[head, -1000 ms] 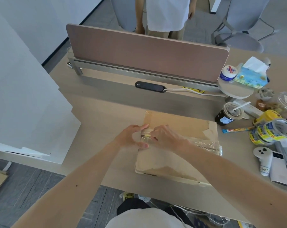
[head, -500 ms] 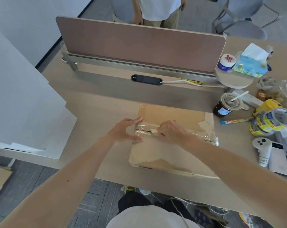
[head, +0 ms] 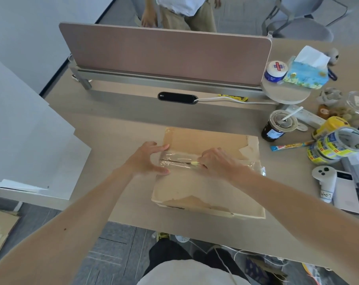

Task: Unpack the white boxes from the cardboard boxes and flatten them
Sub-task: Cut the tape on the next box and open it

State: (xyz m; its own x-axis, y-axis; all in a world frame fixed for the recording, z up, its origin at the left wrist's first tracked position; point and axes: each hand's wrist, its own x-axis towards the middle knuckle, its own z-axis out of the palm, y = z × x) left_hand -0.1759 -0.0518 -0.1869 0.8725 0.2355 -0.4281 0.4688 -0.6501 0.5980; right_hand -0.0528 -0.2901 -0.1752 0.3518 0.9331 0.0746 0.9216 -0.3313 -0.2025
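While our left hand (head: 147,159), fingers spread, presses the cardboard box (head: 207,188) at nine o'clock, our right hand (head: 217,163) pinches a yellow tool (head: 194,163). It touches the tape (head: 175,156).

Tape rolls (head: 328,150), lidded cup (head: 274,131) (with straw)

Cardboard box (head: 207,188) on desk (head: 116,124) (tape rolls (head: 337,147) rightward)

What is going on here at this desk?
A person is opening a flat cardboard box that lies on the desk. The left hand presses on the box's left end, fingers spread on both sides of the taped seam. The right hand grips a small yellow tool, its tip on the clear tape along that seam. The flaps are not yet lifted.
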